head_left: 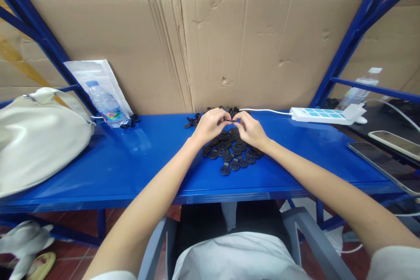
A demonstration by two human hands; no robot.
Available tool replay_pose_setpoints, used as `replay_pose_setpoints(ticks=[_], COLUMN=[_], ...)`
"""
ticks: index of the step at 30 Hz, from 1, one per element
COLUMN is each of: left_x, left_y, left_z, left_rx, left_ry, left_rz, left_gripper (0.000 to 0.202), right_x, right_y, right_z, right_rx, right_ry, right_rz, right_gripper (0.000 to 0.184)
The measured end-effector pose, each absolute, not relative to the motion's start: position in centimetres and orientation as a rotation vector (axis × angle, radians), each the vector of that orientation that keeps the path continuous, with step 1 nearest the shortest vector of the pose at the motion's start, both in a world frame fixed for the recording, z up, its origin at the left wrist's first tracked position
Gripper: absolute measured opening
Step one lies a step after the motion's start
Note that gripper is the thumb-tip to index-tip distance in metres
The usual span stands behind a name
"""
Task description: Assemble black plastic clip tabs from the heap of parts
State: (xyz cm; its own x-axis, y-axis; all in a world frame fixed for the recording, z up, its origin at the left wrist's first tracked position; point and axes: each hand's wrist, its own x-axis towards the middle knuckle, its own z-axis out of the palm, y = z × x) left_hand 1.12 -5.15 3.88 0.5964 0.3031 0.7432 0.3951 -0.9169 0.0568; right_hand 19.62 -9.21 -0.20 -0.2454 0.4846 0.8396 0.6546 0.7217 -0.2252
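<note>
My left hand (211,124) and my right hand (251,130) meet over the middle of the blue table (138,162). Both are closed in a pinch on a small black part (231,120) held between their fingertips. Just below and in front of my hands lies a pile of black round parts (231,153). More black parts (216,110) lie behind my hands, near the cardboard wall.
A cream bag (36,140) lies at the table's left end. A water bottle (105,105) and a plastic pouch (95,74) lean on the cardboard. A white power strip (323,115) sits right of my hands, with two phones (385,164) beyond. Blue rack posts (357,26) frame both sides.
</note>
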Motion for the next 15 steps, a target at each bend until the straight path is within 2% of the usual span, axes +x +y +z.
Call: replay_pose_setpoints(ticks=[15], left_x=[1.29], left_y=[-5.68], left_z=[4.09], left_rx=[-2.769], left_ry=[-0.675], left_rz=[-1.187], left_gripper=[0.011], right_x=[19.56], right_y=[-9.17], right_z=[-0.35], right_rx=[-0.930], right_ry=[-1.842], right_rz=[-0.183], right_gripper=[0.013])
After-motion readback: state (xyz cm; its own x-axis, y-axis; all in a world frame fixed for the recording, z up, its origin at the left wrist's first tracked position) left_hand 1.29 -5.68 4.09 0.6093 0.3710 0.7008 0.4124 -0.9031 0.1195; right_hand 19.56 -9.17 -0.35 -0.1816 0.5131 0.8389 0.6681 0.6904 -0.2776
